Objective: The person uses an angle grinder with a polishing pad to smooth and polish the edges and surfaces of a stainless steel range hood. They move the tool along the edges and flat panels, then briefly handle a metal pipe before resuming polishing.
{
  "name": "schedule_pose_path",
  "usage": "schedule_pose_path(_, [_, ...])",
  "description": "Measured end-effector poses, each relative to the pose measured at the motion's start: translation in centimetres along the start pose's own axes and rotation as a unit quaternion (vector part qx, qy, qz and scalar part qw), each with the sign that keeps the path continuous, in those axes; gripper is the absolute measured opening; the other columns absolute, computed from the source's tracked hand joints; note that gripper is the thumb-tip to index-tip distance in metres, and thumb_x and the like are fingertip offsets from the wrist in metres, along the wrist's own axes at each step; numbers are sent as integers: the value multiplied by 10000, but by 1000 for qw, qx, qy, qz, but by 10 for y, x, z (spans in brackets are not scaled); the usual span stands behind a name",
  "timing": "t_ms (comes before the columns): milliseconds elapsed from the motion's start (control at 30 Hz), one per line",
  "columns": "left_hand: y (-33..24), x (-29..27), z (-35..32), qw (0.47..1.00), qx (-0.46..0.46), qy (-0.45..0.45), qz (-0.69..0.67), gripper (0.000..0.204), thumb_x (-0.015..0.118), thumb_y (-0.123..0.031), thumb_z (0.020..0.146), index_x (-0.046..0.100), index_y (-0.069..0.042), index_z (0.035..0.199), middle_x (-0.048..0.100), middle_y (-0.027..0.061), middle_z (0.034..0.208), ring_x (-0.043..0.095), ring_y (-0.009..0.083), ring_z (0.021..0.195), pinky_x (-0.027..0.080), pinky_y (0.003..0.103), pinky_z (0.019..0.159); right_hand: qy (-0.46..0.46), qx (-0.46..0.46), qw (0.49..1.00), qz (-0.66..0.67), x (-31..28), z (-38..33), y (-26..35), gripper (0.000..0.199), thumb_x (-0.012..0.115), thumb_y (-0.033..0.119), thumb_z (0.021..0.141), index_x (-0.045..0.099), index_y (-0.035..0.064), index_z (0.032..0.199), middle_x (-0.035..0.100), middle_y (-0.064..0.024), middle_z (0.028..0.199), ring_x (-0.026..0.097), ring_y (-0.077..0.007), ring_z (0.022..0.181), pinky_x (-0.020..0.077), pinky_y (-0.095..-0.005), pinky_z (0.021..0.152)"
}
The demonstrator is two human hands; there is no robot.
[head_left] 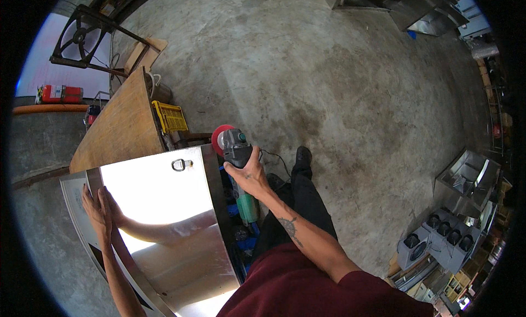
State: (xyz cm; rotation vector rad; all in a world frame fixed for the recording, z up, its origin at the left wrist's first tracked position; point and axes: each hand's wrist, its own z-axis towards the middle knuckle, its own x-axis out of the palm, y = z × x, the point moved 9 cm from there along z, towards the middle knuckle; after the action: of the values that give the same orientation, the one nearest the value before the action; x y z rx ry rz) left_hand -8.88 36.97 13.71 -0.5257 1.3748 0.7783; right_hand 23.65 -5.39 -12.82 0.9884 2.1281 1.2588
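My right hand (250, 173) is wrapped round the black head of a green and black angle grinder (238, 145). The grinder's red disc (215, 141) faces the near-side corner of a shiny stainless steel panel (156, 193), just past its right edge; whether they touch I cannot tell. Lower down, the green body of the tool shows below my hand, beside my leg. Fingers stretched out, my left hand (98, 210) lies flat on the panel's left border, and its reflection shows in the metal. A small metal ring-shaped fitting (179, 164) sits on the panel near its far edge.
Behind the panel stands a wooden board tabletop (118, 128) with a yellow crate (171, 117) beside it. A red fire extinguisher (63, 94) and a black framed fan (80, 36) are at the far left. Grey units with black fittings (438, 237) stand on the right. A cord (278, 155) runs near my feet.
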Motion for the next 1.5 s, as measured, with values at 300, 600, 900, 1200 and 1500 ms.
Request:
schedule_pose_path(300, [6, 2, -3, 1000, 21, -20, 3, 638, 526, -435, 1193, 411, -26, 1669, 463, 282, 1684, 429, 501, 1563, 364, 621, 1283, 16, 56, 998, 7, 1, 3, -11, 1048, 839, 473, 952, 186, -74, 1562, 687, -286, 1169, 791, -418, 948, 656, -474, 784])
schedule_pose_path(600, [0, -2, 0, 1000, 19, -20, 13, 641, 524, -436, 1194, 424, -8, 1659, 467, 296, 1678, 429, 505, 1564, 368, 616, 1281, 12, 54, 998, -22, -2, 5, -10, 1043, 845, 471, 944, 196, -32, 1586, 678, -326, 1218, 782, -450, 1017, 645, -520, 844])
schedule_pose_path(900, [-5, -3, 0, 1000, 6, -1, 19, 684, 512, -463, 1194, 398, 4, 1681, 457, 291, 1690, 411, 492, 1585, 364, 608, 1294, -38, -4, 998, -45, -4, -20, 30, 872, 863, 394, 942, 304, -18, 1470, 706, -334, 1104, 775, -492, 971, 613, -569, 828])
schedule_pose_path(1200, [-6, -1, -1, 1000, 15, -10, 4, 658, 520, -452, 1193, 404, -29, 1683, 447, 289, 1700, 403, 498, 1589, 361, 626, 1292, -45, -18, 997, -52, -6, -21, 30, 837, 875, 334, 929, 329, -17, 1458, 708, -320, 1092, 779, -491, 947, 617, -566, 793])
schedule_pose_path(1500, [-5, -6, 4, 1000, 24, -14, 5, 651, 529, -426, 1193, 415, 8, 1664, 459, 302, 1689, 418, 510, 1575, 363, 615, 1288, -48, -54, 995, -63, -8, -13, 28, 831, 865, 344, 937, 325, 3, 1468, 703, -308, 1083, 785, -477, 923, 623, -555, 771])
